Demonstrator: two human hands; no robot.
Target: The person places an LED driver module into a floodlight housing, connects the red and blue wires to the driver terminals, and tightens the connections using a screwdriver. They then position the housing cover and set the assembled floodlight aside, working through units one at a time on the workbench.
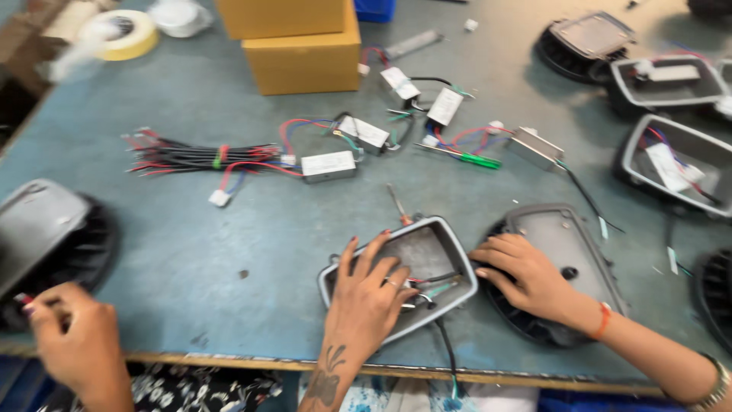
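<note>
My left hand [370, 294], a tattoo on its forearm, lies with fingers spread inside an open grey lamp housing [442, 240] that holds red, black and green wires. A black cable runs from the housing over the table's front edge. My right hand [526, 278], an orange band at its wrist, rests on a grey finned lamp body [568, 236] just to the right, with its fingers curled at the body's left rim. A small screwdriver [396, 204] lies just behind the housing.
Another person's hand [76, 343] is at the lower left, beside a black finned lamp [53, 236]. Several driver boxes with wires [328, 164], a wire bundle [191, 156], a green screwdriver [469, 158], yellow cartons [305, 53], a tape roll [122, 34] and more housings [671, 160] lie on the blue-grey table [229, 252].
</note>
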